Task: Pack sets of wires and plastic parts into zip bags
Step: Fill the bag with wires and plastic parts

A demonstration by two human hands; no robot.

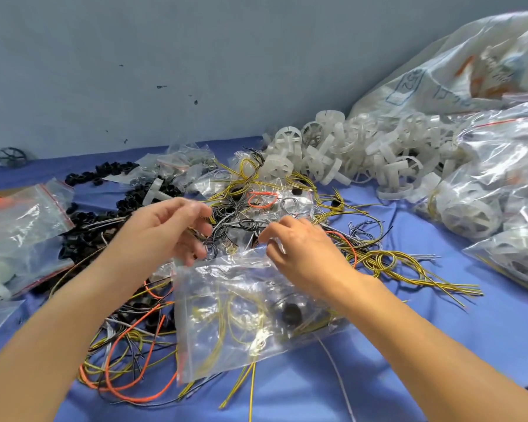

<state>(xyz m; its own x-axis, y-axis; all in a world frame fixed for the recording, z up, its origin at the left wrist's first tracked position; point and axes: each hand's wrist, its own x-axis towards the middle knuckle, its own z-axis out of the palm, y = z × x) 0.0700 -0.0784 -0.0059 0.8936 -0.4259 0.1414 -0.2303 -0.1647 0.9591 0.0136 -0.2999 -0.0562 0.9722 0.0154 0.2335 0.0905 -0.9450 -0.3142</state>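
Zip bag [241,287]: near centre, yellow wires [218,345] and black part [291,312] inside.
Right hand [299,248]: pinches the bag's far edge.
Left hand [171,226]: curled, blurred; grip I cannot tell.

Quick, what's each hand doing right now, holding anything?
The left hand: fingers curled at the mouth of the zip bag; too blurred to tell if it grips.
The right hand: pinches the zip bag's top edge.

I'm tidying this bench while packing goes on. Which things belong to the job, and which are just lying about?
In the job: zip bag pinched by right hand, left hand at its mouth; yellow wires; orange wire; black parts; white wheels.
Lying about: printed sack; dark wheel by the wall.
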